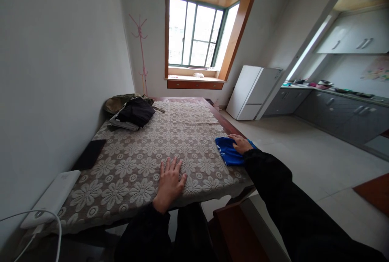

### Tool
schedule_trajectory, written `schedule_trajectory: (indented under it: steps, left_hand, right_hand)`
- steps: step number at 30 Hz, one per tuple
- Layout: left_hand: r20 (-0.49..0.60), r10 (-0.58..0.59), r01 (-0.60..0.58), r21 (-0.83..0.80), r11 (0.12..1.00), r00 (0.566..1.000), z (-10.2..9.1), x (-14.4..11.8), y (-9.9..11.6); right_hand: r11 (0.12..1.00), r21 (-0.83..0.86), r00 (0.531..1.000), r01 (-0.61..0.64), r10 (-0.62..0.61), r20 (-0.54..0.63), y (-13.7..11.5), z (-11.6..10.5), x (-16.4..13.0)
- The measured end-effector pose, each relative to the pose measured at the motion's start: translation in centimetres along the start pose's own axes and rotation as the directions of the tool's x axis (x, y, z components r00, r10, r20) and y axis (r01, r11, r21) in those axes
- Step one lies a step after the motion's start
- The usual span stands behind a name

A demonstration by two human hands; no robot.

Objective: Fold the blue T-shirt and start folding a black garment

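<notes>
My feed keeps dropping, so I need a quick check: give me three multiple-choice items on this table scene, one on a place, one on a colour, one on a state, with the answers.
1. Where does the blue cloth lie?
A. near the table's right edge
B. on the windowsill
C. on the floor

2. What colour is the coat stand in the corner?
A. green
B. pink
C. black

3. How is the left hand?
A. clenched round a cup
B. lifted clear of the table
C. flat, fingers spread, on the lace tablecloth

Answers: 1 A, the cloth lies at the right edge under the right hand. 2 B, the stand shows pink against the white wall. 3 C, the palm lies open on the tablecloth, holding nothing.
</notes>
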State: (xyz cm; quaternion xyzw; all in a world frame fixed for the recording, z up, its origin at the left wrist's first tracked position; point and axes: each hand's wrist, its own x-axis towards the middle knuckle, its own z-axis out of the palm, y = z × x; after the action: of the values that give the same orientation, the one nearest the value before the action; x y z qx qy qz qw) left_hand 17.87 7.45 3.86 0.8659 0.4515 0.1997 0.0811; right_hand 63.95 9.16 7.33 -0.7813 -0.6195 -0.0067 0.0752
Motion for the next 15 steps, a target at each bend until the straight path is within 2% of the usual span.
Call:
schedule_trajectory:
  steps: [3, 7, 15]
  left_hand:
    - [0.005, 0.003, -0.003, 0.009, 1.0, 1.0, 0.1, 0.0, 0.0]
    - [0.006, 0.004, -0.004, 0.007, 1.0, 1.0, 0.1, 0.0, -0.1]
    - [0.002, 0.001, -0.001, -0.009, 1.0, 1.0, 0.1, 0.1, 0.0]
  right_hand:
    - [0.996, -0.046, 0.995, -0.073, 0.076, 0.067, -0.4, 0.3, 1.9]
    - [0.99, -0.085, 0.979, -0.116, 0.128, 0.158, 0.3, 0.3, 3.8]
    - [0.995, -0.099, 0.96, -0.023, 0.05, 0.275, 2.4, -0.4, 6.0]
